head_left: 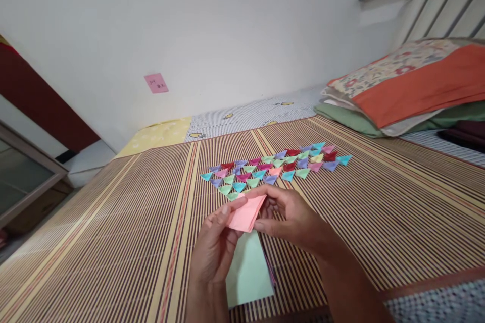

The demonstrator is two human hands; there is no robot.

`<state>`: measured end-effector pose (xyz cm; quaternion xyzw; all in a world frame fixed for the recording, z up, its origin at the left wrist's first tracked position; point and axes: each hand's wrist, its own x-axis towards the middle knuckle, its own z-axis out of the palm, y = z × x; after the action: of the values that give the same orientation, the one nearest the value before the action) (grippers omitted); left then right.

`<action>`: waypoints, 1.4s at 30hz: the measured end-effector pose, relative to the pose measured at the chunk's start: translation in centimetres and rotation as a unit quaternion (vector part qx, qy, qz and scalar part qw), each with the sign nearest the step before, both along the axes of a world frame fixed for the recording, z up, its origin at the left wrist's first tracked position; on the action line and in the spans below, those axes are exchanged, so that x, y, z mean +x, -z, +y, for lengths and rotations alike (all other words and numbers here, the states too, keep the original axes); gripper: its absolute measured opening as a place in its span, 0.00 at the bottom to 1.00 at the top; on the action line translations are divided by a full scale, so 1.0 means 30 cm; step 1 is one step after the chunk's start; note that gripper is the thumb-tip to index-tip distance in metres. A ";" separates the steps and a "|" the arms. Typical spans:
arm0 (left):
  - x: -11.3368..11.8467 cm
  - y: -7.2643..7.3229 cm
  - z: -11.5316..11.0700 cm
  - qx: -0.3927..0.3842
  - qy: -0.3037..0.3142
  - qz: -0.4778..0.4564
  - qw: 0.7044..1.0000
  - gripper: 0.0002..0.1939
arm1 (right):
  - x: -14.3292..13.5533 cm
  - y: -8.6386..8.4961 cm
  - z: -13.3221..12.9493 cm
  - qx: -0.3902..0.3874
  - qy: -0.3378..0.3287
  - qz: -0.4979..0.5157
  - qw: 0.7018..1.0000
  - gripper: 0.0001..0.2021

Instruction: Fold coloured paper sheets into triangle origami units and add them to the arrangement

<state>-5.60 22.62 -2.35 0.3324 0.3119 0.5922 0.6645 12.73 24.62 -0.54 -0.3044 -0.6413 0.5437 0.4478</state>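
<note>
Between my two hands is a folded pink paper [245, 216], roughly square, with layered edges on its right side. My left hand [217, 234] is closed on its left side, thumb lying on top. My right hand [286, 217] pinches it at the right edge, with the thumb low and the index finger along the top corner. Below the hands lies a stack of pale green paper [250, 272], partly covered by the left hand and wrist. Just beyond them, small folded paper triangles [259, 174] in several colours sit in rows on the mat.
A striped bamboo mat [151, 232] covers the bed. Pillows [420, 86] and folded bedding are piled at the right, near a white headboard [447, 10]. A pink note [155, 83] is stuck to the wall, and a patterned sheet [242, 113] runs along its foot.
</note>
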 end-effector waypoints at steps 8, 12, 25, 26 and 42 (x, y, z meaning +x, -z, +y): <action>-0.013 0.003 -0.006 0.003 0.046 0.022 0.999 0.27 | 0.018 0.016 0.010 0.019 0.031 -0.040 0.999 0.19; -0.009 -0.001 -0.007 0.001 0.043 0.031 0.999 0.32 | 0.023 0.029 0.017 0.017 0.032 -0.037 0.999 0.19; 0.000 0.013 -0.005 0.047 0.028 0.070 0.996 0.28 | 0.001 0.020 0.019 0.013 0.054 -0.021 0.998 0.18; -0.001 0.013 -0.007 0.051 0.030 0.071 0.996 0.27 | -0.001 0.020 0.019 0.015 0.056 -0.015 0.998 0.18; 0.005 -0.029 -0.007 -0.023 -0.045 0.041 0.998 0.21 | 0.010 -0.009 0.006 0.083 0.055 -0.038 0.994 0.12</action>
<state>-5.45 22.40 -1.48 0.3271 0.3672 0.5996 0.6314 13.03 24.82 -0.29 -0.3213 -0.6833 0.4512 0.4757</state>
